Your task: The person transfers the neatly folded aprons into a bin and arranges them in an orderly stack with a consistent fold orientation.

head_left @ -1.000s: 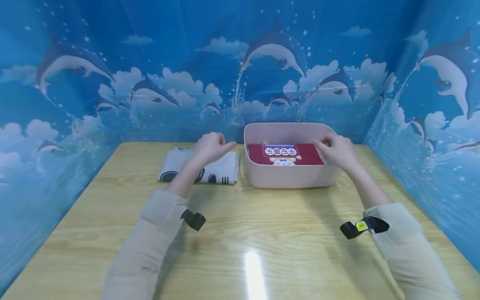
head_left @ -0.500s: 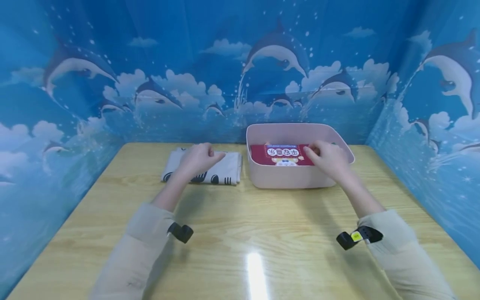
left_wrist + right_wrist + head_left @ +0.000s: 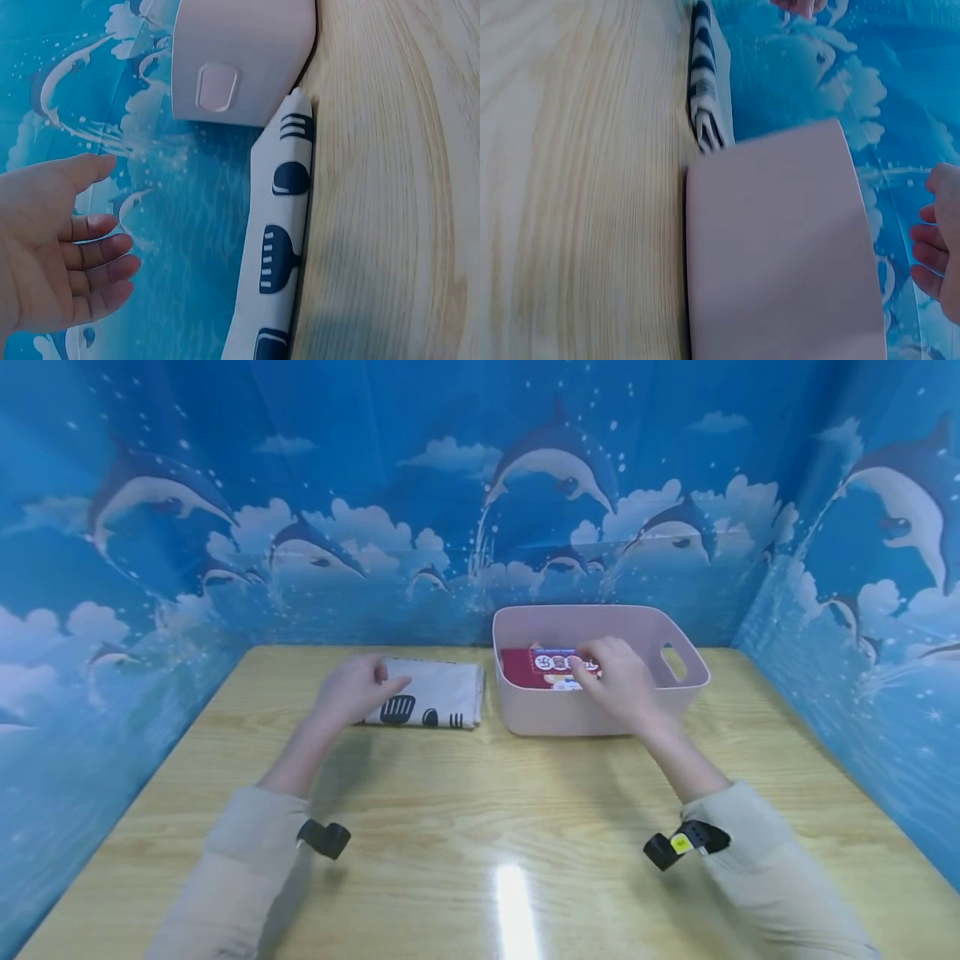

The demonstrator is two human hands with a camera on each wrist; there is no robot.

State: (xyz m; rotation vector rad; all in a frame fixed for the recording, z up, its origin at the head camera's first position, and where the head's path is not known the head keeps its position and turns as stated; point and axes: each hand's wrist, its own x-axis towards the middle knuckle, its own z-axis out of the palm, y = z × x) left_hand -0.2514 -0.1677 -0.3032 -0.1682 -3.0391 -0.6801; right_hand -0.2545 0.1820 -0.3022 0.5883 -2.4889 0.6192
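A folded white cloth with dark kitchen-utensil prints (image 3: pixel 431 693) lies on the table, left of a pink plastic bin (image 3: pixel 570 714). My left hand (image 3: pixel 351 689) hovers over the cloth's left end, holding nothing, its fingers loosely bent in the left wrist view. Above the bin's front rim is my right hand (image 3: pixel 618 681), also holding nothing, with relaxed fingers (image 3: pixel 930 247) in the right wrist view. Inside the bin sits a dark red item with white lettering and a cartoon figure (image 3: pixel 525 668), partly hidden by the right hand and the rim.
The wooden table (image 3: pixel 420 827) ends at a blue dolphin-print curtain (image 3: pixel 420 485) at the back and on both sides. An oval handle hole opens in the bin's right side. A black camera is strapped to each sleeve.
My left hand has moved left and down across the cloth. My right hand has moved left over the bin, uncovering its right handle hole. The cloth and bin stay put.
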